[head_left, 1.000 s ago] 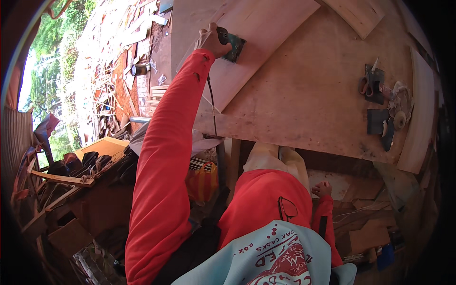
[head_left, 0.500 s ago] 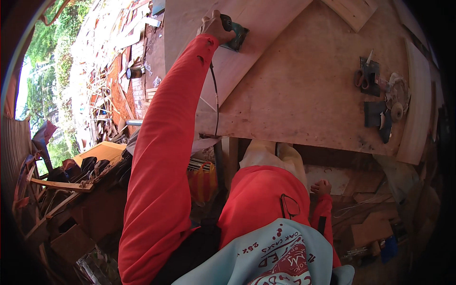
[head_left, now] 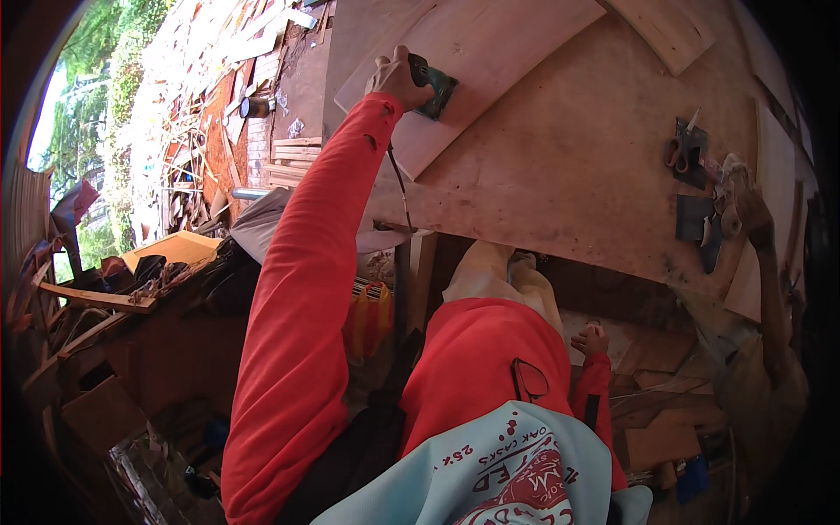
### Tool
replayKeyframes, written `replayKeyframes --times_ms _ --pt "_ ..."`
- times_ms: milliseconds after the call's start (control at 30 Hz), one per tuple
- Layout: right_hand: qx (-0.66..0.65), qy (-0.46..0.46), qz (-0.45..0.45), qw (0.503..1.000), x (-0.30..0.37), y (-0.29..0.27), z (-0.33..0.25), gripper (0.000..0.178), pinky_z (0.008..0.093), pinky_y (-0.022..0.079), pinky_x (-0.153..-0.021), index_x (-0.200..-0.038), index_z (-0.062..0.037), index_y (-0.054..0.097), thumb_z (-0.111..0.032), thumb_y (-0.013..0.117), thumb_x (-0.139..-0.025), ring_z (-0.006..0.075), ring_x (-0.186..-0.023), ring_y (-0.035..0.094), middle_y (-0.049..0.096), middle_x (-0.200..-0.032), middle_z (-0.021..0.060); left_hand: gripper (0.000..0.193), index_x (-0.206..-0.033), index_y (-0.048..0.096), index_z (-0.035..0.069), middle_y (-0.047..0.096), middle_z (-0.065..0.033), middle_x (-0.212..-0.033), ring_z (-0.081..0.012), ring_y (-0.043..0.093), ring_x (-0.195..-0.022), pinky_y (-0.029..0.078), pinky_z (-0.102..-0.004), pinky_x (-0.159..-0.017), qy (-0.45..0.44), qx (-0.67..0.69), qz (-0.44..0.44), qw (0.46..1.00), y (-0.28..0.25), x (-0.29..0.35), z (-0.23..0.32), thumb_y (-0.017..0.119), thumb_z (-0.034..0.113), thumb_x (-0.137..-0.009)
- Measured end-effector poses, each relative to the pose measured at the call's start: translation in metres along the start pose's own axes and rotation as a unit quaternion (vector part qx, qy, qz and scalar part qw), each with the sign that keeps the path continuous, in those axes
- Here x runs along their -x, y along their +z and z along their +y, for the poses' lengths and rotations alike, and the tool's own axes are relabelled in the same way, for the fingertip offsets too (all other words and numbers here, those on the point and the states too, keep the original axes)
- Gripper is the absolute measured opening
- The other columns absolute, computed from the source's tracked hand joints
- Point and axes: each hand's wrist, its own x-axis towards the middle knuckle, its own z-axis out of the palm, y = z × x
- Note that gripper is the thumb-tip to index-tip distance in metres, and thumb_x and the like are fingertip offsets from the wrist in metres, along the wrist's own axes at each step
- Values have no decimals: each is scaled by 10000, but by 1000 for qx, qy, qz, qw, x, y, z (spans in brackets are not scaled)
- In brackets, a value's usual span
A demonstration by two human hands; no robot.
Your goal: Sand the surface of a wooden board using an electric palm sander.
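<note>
Where the head view looks down over a red sleeve, the left hand (head_left: pixel 395 77) is seen with its grip closed around a dark green sander (head_left: pixel 432 86), which is pressed flat on a pale curved board (head_left: pixel 490 61) near the far left corner of the plywood desk (head_left: pixel 569 175). The right hand (head_left: pixel 591 339) is held below the desk's near edge, loosely curled, nothing seen in it. Scissors (head_left: pixel 681 149) are laid near the desk's right edge.
</note>
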Motion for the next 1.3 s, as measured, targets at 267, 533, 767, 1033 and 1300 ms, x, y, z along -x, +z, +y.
replayKeyframes --times_ms 267,533,767,1033,1300 --pt "10 -6 2 1000 0 -15 1 229 454 621 -596 -1095 -36 518 -205 538 -942 324 -714 690 607 -915 145 736 -1262 450 102 529 -301 -1169 -491 632 -1003 532 -513 -867 -28 -9 33 999 -2 12 -64 737 374 -642" --pt "34 -4 16 999 13 -5 14 218 455 623 -576 -1071 -18 523 -184 538 -930 335 -691 697 611 -912 164 741 -1216 454 49 649 -221 -926 -393 659 -870 514 -488 -815 -12 3 98 995 12 -10 -149 786 354 -628" --pt "33 -14 24 999 28 7 2 238 469 633 -636 -1117 -2 527 -173 527 -951 330 -737 713 619 -988 175 752 -1245 432 51 625 -283 -1019 -446 643 -960 517 -495 -884 -59 4 36 998 -5 -10 -159 761 361 -644" --pt "51 -14 13 999 24 4 -1 267 447 626 -633 -1121 3 530 -198 543 -945 319 -738 713 623 -981 172 759 -1276 421 83 568 -289 -1125 -463 623 -1011 517 -512 -891 -44 1 35 998 8 37 -116 773 367 -667" --pt "39 -25 15 999 19 1 -3 267 445 628 -626 -1110 12 528 -199 543 -947 315 -730 712 619 -967 173 797 -1294 377 103 534 -291 -1146 -494 625 -974 533 -532 -841 31 -9 2 999 15 62 -54 783 378 -666"
